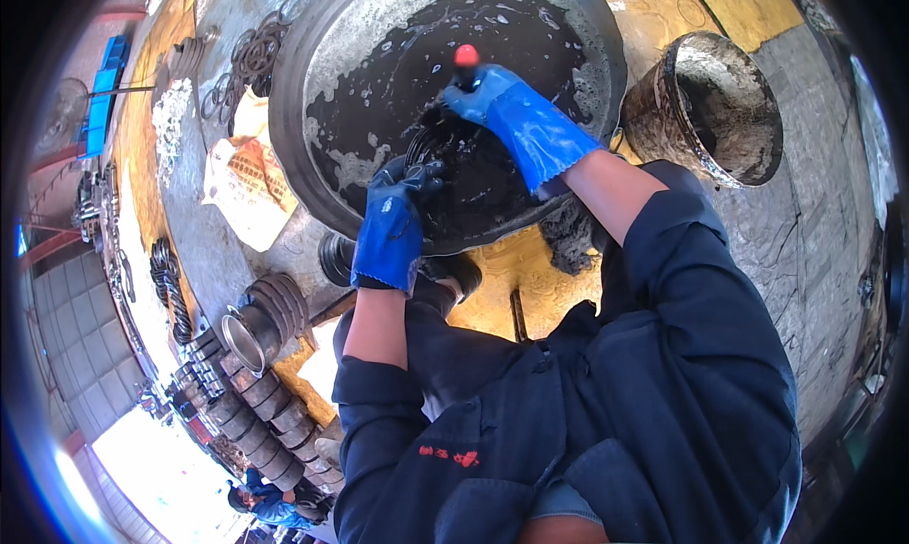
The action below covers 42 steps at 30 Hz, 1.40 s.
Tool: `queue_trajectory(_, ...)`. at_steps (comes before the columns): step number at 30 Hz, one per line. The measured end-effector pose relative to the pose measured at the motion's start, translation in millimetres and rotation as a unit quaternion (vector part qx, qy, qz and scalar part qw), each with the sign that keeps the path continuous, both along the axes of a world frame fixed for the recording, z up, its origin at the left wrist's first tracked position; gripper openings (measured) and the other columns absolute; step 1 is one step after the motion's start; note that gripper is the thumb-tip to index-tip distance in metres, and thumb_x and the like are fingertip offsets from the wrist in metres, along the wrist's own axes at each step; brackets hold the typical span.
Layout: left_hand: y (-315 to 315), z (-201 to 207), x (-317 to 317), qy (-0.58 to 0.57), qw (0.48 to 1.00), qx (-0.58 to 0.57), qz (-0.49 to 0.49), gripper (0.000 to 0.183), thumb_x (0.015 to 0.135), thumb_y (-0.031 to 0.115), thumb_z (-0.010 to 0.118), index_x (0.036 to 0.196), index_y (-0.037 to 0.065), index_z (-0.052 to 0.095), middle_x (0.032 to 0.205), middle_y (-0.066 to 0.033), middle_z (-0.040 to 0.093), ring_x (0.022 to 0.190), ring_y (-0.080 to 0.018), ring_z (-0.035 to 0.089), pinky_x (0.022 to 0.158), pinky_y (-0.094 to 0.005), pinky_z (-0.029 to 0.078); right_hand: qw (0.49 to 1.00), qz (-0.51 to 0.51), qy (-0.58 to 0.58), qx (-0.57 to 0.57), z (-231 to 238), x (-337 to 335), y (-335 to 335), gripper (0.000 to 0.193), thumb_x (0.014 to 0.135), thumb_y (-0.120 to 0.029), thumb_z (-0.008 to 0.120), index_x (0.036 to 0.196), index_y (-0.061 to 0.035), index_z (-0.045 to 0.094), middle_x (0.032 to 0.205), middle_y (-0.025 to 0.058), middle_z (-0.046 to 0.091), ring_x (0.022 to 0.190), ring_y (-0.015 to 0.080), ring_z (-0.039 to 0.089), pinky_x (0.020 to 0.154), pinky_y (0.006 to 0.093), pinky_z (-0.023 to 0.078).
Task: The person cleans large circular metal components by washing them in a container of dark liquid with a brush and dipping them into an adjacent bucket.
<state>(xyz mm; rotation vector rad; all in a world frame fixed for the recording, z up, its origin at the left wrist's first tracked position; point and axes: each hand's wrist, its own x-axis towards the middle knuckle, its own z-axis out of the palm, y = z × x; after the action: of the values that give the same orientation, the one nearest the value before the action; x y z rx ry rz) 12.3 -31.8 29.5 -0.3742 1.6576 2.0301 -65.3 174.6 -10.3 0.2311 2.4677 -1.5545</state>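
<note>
Rings (425, 146) lie in left hand (393, 192), near red-tipped tool (467, 56) in right hand (484, 93).

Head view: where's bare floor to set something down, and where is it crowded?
Grey floor looks bare between the stained cylindrical bucket and the dark-blue right sleeve. Left of the dark-grey round tub it's crowded: thin black rings, printed white-orange sack.

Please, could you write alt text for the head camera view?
A blue-gloved left hand holds a dark ringed part at a wide tub of foamy dark liquid; the right hand, also gloved, grips a red-ended tool. A dirty bucket is on the right.
</note>
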Motion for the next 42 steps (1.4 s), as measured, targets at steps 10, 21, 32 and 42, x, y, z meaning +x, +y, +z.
queue_trajectory(10, -4.4, -2.4, 1.9, 0.0, 1.0, 0.025, 0.007, 0.033, 0.09, 0.003, 0.056, 0.123, -0.004, 0.057, 0.107, -0.0128, 0.067, 0.097, -0.0215, 0.065, 0.09, -0.0319, 0.052, 0.989, 0.131, -0.023, -0.061, 43.9, 17.4, -20.8, 0.034, 0.085, -0.038, 0.064, 0.105, -0.0114, 0.07, 0.087, 0.0078, 0.07, 0.083, 0.0176, 0.064, 0.081, 0.0308, 0.05)
queue_trajectory(21, 8.3, -8.1, -8.8, -0.102, 0.991, 0.005, -0.088, 0.02, 0.09, 0.009, 0.06, 0.108, 0.0, 0.064, 0.095, -0.0093, 0.07, 0.079, -0.0156, 0.064, 0.071, -0.024, 0.05, 0.994, -0.038, -0.05, 0.091, -7.9, 4.1, 22.1, 0.046, 0.08, -0.043, 0.065, 0.107, -0.0065, 0.069, 0.1, 0.0193, 0.07, 0.093, 0.0309, 0.068, 0.084, 0.0384, 0.051)
queue_trajectory(32, 13.2, -36.4, -24.2, -0.131, 0.989, 0.053, 0.034, 0.029, 0.099, 0.017, 0.051, 0.12, 0.0, 0.059, 0.105, -0.0142, 0.069, 0.086, -0.0221, 0.067, 0.08, -0.0333, 0.056, 0.985, -0.129, -0.041, 0.111, 0.5, -15.3, 45.4, 0.049, 0.075, -0.05, 0.067, 0.102, -0.0092, 0.072, 0.094, 0.0172, 0.072, 0.091, 0.0285, 0.069, 0.084, 0.0374, 0.053)
queue_trajectory(42, 2.0, 4.7, 11.6, 0.094, 0.995, -0.008, -0.046, 0.027, 0.095, 0.008, 0.05, 0.117, -0.004, 0.059, 0.107, -0.015, 0.068, 0.099, -0.022, 0.065, 0.089, -0.0327, 0.052, 0.982, 0.127, -0.028, -0.139, 26.6, 12.1, -18.2, 0.033, 0.086, -0.037, 0.069, 0.102, -0.0084, 0.072, 0.089, 0.0046, 0.072, 0.082, 0.0129, 0.063, 0.08, 0.0301, 0.05)
